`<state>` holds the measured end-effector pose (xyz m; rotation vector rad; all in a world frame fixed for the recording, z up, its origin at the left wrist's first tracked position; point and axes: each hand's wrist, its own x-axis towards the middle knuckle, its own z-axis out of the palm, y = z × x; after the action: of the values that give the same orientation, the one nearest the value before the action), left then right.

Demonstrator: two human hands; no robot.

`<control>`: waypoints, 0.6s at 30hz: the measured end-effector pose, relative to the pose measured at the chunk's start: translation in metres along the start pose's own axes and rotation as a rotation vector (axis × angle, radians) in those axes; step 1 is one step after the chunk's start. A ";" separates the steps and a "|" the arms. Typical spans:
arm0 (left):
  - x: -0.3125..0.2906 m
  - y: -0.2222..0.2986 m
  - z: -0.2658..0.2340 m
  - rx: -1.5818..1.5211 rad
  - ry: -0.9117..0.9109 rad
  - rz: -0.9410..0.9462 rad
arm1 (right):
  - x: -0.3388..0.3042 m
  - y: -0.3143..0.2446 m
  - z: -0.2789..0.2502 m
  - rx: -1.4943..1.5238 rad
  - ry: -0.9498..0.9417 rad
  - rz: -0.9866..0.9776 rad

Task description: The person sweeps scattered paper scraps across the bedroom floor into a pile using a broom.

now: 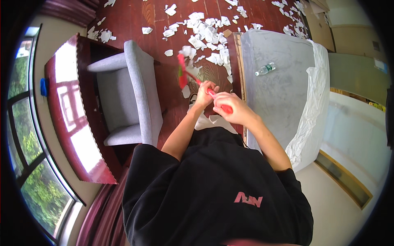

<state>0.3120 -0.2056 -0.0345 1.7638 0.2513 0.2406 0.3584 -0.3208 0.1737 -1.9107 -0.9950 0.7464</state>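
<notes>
Both of my hands are closed around the red handle of a broom (182, 74), held in front of my body. Its head, red with a bit of green, is out to the far left of my hands above the floor and smeared by motion. My left hand (206, 93) grips the shaft farther along. My right hand (232, 107) wraps the handle near its red end, close to my body. White torn paper scraps (201, 33) lie scattered over the dark red wooden floor (143, 14), some of them beside the broom head.
A grey armchair (119, 94) stands on the left against a glossy dark red desk (61, 119), by a window. To the right is a grey mattress (283, 94) bearing a plastic bottle (265, 69) and crumpled white sheeting (314, 94). Cardboard (320, 28) stands at the far right.
</notes>
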 end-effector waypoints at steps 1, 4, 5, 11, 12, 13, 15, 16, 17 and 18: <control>0.004 0.005 0.002 0.007 -0.032 0.002 | -0.003 -0.015 -0.001 -0.158 0.033 -0.015; 0.012 0.021 -0.002 0.037 -0.221 0.047 | -0.012 -0.018 0.008 -0.175 0.038 -0.190; 0.013 0.030 -0.001 0.025 -0.263 0.115 | -0.019 -0.018 0.013 -0.123 0.029 -0.189; -0.016 0.112 0.005 0.188 -0.385 0.177 | -0.074 -0.061 0.011 0.130 0.246 -0.244; -0.025 0.122 0.005 0.195 -0.378 0.181 | -0.083 -0.067 0.009 0.191 0.280 -0.255; -0.035 0.128 0.005 0.194 -0.387 0.197 | -0.091 -0.068 0.009 0.181 0.295 -0.259; -0.052 0.131 0.000 0.286 -0.456 0.159 | -0.107 -0.063 0.013 0.365 0.340 -0.301; -0.063 0.123 -0.002 0.286 -0.468 0.180 | -0.114 -0.056 0.020 0.352 0.360 -0.305; -0.076 0.104 -0.003 0.332 -0.489 0.166 | -0.119 -0.046 0.032 0.374 0.341 -0.264; -0.090 0.082 -0.005 0.380 -0.511 0.149 | -0.125 -0.034 0.047 0.400 0.322 -0.223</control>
<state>0.2276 -0.2442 0.0448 2.1551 -0.2190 -0.1674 0.2460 -0.3969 0.1962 -1.4853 -0.7723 0.4487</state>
